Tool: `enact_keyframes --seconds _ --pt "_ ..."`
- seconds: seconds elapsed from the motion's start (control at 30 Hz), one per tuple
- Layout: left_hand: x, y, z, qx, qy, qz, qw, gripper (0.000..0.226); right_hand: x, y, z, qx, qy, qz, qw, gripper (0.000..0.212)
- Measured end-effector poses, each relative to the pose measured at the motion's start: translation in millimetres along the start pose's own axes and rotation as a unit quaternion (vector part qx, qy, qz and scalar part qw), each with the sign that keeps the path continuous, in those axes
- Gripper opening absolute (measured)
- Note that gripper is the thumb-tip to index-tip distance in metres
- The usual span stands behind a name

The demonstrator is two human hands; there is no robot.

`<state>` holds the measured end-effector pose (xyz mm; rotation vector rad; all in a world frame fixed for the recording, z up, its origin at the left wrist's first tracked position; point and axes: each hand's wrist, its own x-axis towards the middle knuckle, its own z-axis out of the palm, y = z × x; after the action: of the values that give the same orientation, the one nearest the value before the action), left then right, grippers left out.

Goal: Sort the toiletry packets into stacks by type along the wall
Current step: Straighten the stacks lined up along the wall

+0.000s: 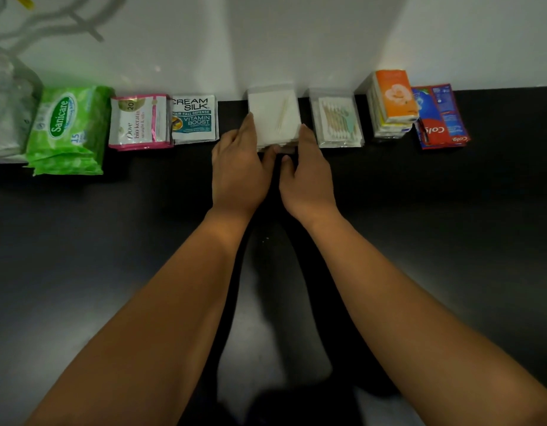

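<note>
A stack of clear packets with white napkins and a toothpick [273,116] sits against the wall in the middle. My left hand [240,167] presses its left side and my right hand [307,176] its right side, thumbs at the front edge. Along the wall to the left lie Cream Silk sachets [194,118], Dove sachets [138,121] and green Sanicare wipes [67,129]. To the right lie cotton swab packets [338,118], an orange-topped tissue stack [392,101] and red Colgate sachets [441,116].
The packets rest on a dark tabletop [112,241] that meets a white wall [266,41]. A crumpled clear plastic bag [7,112] lies at the far left beside the wipes.
</note>
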<state>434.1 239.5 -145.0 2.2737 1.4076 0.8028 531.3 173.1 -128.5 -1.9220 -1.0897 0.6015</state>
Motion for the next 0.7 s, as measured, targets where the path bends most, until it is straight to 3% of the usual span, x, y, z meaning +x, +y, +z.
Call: enact_keyframes --seconds 0.47,0.7 --pt "1.7 -3.4 0.9 0.025 -0.009 -0.005 1.0 0.071 1.2 3.0 -0.4 -0.003 -0.028 0.013 1.0 0.072" --pt "-21.3 2.3 -11.6 -0.06 -0.012 -0.047 0.997 0.073 -30.8 7.8 -11.2 -0.015 -0.063 0.009 0.998 0.072"
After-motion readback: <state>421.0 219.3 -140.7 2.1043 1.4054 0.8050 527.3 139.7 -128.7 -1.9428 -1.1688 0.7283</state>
